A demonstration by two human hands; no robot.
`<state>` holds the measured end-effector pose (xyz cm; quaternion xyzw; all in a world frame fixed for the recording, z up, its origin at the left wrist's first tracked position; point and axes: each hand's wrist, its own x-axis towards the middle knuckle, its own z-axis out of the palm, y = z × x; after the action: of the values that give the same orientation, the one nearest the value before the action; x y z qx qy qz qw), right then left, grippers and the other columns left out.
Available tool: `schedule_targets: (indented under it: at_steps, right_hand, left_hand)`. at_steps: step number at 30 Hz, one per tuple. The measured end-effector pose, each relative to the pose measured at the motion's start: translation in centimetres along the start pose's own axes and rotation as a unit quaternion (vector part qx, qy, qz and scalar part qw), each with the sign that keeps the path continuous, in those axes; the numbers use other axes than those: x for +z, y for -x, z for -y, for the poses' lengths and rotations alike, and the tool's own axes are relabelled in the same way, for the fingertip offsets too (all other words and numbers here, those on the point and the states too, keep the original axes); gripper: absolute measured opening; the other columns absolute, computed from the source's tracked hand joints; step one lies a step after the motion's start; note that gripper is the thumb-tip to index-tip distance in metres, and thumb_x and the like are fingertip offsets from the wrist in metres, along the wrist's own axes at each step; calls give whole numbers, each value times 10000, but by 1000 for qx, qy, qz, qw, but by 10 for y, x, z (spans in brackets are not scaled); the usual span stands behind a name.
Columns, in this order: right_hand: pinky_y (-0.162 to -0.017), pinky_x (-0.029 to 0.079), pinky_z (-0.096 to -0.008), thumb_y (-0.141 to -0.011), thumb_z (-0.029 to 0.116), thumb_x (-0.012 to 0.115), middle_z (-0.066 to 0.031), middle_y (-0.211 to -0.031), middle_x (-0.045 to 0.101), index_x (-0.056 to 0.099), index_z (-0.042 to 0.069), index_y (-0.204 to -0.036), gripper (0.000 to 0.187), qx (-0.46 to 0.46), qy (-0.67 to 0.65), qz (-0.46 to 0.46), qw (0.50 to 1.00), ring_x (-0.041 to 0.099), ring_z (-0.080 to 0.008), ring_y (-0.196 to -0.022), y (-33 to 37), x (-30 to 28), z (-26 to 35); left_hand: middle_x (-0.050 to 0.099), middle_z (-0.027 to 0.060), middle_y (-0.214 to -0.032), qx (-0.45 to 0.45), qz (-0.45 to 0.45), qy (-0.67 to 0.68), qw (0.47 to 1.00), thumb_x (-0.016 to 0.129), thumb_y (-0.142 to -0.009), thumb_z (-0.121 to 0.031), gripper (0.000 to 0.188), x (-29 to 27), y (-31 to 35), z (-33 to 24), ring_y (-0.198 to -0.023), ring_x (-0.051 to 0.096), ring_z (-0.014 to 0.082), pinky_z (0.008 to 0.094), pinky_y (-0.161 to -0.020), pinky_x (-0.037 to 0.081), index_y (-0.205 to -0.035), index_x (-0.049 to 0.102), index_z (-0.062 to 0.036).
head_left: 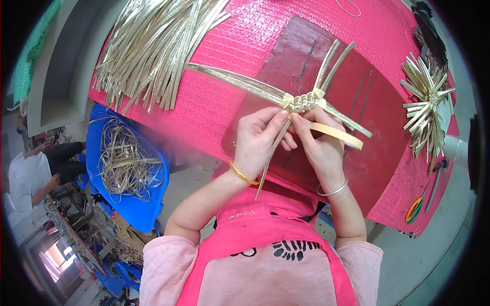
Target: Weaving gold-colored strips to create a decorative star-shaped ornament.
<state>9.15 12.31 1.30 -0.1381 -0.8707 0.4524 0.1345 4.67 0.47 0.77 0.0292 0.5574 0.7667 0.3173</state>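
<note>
A short braid of metallic gold strips (304,102) lies over the dark red board, with pale yellow bands around it at both ends. Long gold strips (237,80) run from it to the left, and more reach up and to the right. My left hand (259,136) pinches the braid's lower left edge, its fingers closed on a gold strip that hangs toward me. Just beside it, my right hand (322,143) is closed at the braid's lower edge, fingertips almost touching the left ones. A pale yellow strip (338,134) curves out over the back of my right hand.
The dark red board (375,168) lies on a pink textured table cover (224,48). A big bundle of gold strips (153,51) rests at far left. At right are woven gold pieces (430,102) and scissors (416,206). A blue bin (148,211) holds loose strips; a person (33,176) is beyond.
</note>
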Motion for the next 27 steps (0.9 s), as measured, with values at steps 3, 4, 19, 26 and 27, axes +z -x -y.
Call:
schedule_targets:
  at_steps: [3, 4, 19, 26, 27]
  right_hand:
    - [-633, 378, -241, -754, 142, 567, -41, -706, 564, 558, 16, -761, 126, 23, -117, -62, 991, 512, -118, -647, 15, -2, -4]
    - [-628, 374, -213, -782, 127, 546, -34, -758, 559, 553, -5, -808, 135, 91, -247, -55, 963, 486, -90, -695, 21, -2, -1]
    - [-692, 402, -235, -739, 16, 557, -38, -795, 535, 532, 7, -799, 65, 75, -307, -14, 949, 514, -105, -753, 18, -7, 4]
    - [-665, 375, -221, -754, 31, 564, -28, -773, 520, 530, 18, -816, 72, -37, -446, -34, 894, 457, -95, -720, 17, 4, 3]
    - [-648, 375, -205, -759, 29, 560, -23, -771, 520, 527, 15, -806, 59, 20, -461, -51, 886, 456, -78, -710, 17, 3, 5]
  left_hand:
    - [538, 83, -655, -71, 44, 147, 986, 440, -849, -155, 202, 0, -1, -10, -469, 521, 120, 193, -421, 418, -905, 499, 30]
    - [538, 83, -655, -70, 44, 147, 986, 440, -849, -155, 202, -1, -2, -11, -469, 521, 120, 193, -421, 418, -905, 499, 30]
    - [573, 72, -841, 120, 13, -111, 987, 567, -744, -17, 164, -2, 8, -24, -724, 559, 132, 242, -634, 463, -901, 561, 32]
    - [577, 96, -801, -198, 203, 281, 917, 559, -765, -73, 208, -4, -6, -34, -672, 571, 150, 255, -623, 478, -949, 515, 13]
    - [580, 80, -785, -161, 183, 182, 953, 558, -762, -56, 175, -6, -10, -32, -698, 565, 131, 234, -626, 465, -919, 527, 15]
